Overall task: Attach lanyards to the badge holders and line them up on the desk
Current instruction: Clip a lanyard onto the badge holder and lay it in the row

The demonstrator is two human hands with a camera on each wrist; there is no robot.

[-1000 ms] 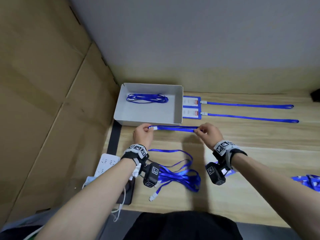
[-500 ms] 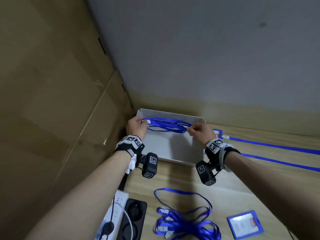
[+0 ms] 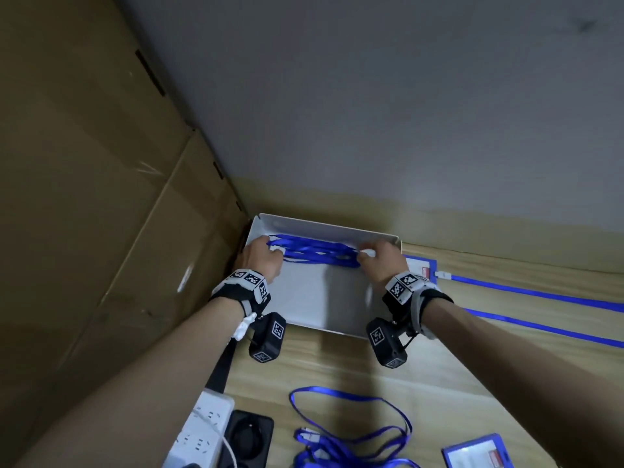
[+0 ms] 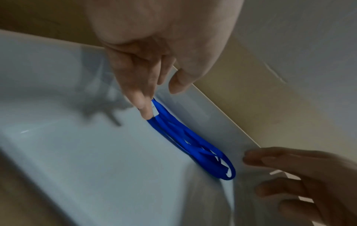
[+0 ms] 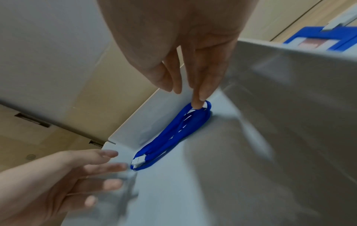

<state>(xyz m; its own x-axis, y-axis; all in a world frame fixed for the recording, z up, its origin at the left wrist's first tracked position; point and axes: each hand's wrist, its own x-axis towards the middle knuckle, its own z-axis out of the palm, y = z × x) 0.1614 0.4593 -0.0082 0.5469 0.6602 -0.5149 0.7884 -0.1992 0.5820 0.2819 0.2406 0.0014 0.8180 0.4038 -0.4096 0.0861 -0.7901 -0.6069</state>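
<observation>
Far left: cardboard panel walls off that side; below it a white power strip and a black socket block at the near-left edge of the wooden surface.

Left hand is inside the white tray, at the left end of the folded blue lanyards. Fingers loose and extended, not gripping; in the left wrist view one fingertip touches the end with the white clip. Other fingers clear of it.

The lanyards lie flat on the tray floor, along the far wall, stretched left to right between both hands.

Right hand at the right end of the bundle. Fingers straight, pointing down; right wrist view shows a fingertip pressing on the loop end. No pinch, no curl round the strap.

Near edge, centre: loose tangle of lanyards on the surface, clips showing, nothing attached.

Right of tray: badge holder just beside the tray wall, partly hidden behind the right wrist, with two clipped lanyards running off to the right, roughly parallel.

Bottom right: one loose badge holder, blue frame, lying flat, near the tangle but apart from it.
</observation>
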